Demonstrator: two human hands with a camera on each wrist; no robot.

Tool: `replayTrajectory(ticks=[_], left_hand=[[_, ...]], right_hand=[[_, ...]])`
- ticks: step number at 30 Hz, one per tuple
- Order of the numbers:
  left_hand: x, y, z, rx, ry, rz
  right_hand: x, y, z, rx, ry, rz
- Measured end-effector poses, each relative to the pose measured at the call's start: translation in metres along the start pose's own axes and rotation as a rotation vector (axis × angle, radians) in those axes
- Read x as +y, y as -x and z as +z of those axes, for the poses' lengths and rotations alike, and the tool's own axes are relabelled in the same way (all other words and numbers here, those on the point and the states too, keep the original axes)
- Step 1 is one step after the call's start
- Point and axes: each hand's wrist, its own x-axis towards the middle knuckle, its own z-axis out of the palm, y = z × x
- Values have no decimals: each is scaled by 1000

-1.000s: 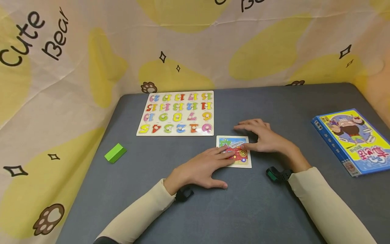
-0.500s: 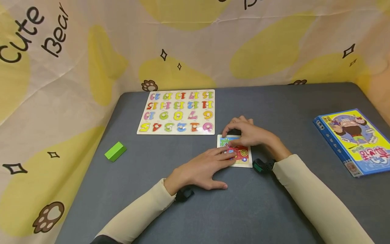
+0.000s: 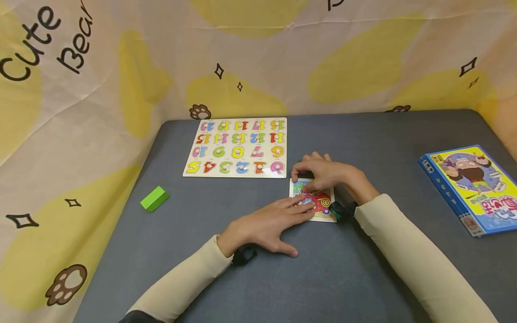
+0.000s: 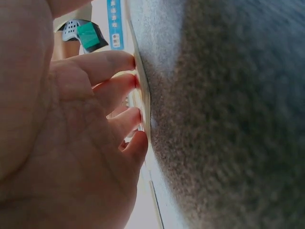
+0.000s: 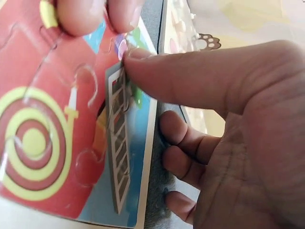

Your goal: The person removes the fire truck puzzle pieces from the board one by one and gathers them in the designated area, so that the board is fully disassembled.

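Observation:
A small square jigsaw puzzle [image 3: 324, 197] with a red fire engine and a ladder lies flat on the table. My left hand [image 3: 262, 226] rests its nearly straight fingertips on the puzzle's near left part, thumb spread on the table. In the left wrist view, those fingers [image 4: 112, 64] touch the top beside the board's edge [image 4: 145, 100]. My right hand [image 3: 329, 174] holds the far edge: its thumb [image 5: 167, 76] presses on the picture by the ladder [image 5: 119, 143], with its fingers bent over and past that edge. Its index fingertip is hidden in the right wrist view.
Behind the puzzle, to the left, lies a number board [image 3: 238, 146] with coloured numerals. A green block [image 3: 155, 199] sits at the table's left edge. A blue and yellow box [image 3: 472, 188] lies at the right. Patterned cloth [image 3: 258, 58] hangs behind the grey table [image 3: 258, 287].
My right hand has moved left from the puzzle's right side, and its fingers have bent down at the far edge. The left hand has stayed on the puzzle.

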Motion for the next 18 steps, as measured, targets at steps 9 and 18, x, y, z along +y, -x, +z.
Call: replayTrajectory(ticks=[9,18], left_hand=[[-4,0,1,0,30,15],[-5,0,1,-29,32,6]], right_hand=[[-4,-1,-1,-19,24,25],[-6,-1,-2,-40,55,54]])
